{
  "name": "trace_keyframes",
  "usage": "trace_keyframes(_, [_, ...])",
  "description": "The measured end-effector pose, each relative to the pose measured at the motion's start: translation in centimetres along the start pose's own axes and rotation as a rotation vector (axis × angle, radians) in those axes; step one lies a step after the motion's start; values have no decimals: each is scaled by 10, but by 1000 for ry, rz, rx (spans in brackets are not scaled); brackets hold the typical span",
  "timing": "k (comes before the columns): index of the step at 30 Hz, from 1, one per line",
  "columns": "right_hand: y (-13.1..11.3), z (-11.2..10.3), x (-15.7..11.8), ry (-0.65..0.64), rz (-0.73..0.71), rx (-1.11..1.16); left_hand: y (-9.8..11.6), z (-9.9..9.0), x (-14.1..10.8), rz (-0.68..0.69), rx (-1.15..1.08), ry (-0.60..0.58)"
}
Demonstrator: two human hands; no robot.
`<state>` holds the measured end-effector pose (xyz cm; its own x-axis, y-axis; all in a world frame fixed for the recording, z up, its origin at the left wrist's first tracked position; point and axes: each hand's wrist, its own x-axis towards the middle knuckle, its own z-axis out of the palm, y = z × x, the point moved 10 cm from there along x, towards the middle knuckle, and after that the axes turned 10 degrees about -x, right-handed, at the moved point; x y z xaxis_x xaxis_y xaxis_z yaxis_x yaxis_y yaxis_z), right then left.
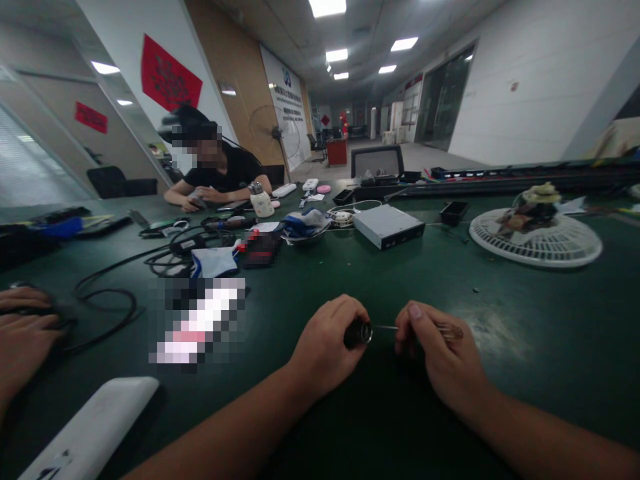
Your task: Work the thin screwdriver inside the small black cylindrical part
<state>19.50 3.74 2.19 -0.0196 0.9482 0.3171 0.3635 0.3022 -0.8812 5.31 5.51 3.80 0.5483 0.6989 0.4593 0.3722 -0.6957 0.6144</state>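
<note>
Fingers wrapped round it, my left hand (327, 343) grips a small dark cylindrical thing (356, 333) with a shiny ring at its right end. My right hand (440, 347) is closed on a screwdriver (452, 331) with a see-through brownish handle. Its thin metal shaft points left at the ringed end of the cylinder; whether the tip touches or enters it I cannot tell. Both hands are just above the dark green table (425, 273), and the fingers hide most of the cylinder.
A white fan grille (540, 240) lies at the right, a silver disc drive (387, 223) further back. Left are black cables (107, 290), a white-blue cloth (215, 262) and a white casing (95, 427). Another person's hand (25, 333) is at the left edge; a co-worker (225, 170) sits opposite.
</note>
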Motion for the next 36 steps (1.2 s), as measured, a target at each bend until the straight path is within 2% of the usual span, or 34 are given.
trace_keyframes(5, [-8,7,-1,-88,-46,22,0,1,-1,20,-7,3])
trace_keyframes(9, [-7,1,-2,-21,-36,-13,0,1,-1,32,-13,3])
trace_keyframes(14, [-10,7,-3,-70,-74,6,2,1,-1,54,-17,1])
trace_keyframes(20, [-7,-4,-2,56,-45,-47,-2,1,-1,27,36,2])
trace_keyframes(24, [2,-11,-1,124,22,-53,-11,-4,-2,-53,85,50])
trace_keyframes(27, [1,-3,1,52,14,-149,-16,-8,-2,-114,93,90])
trace_keyframes(32, [-14,27,-4,-150,-144,-556,-21,-12,-2,-178,65,143])
trace_keyframes(36, [-10,38,-6,-218,-154,-619,-31,-13,-4,-251,82,158])
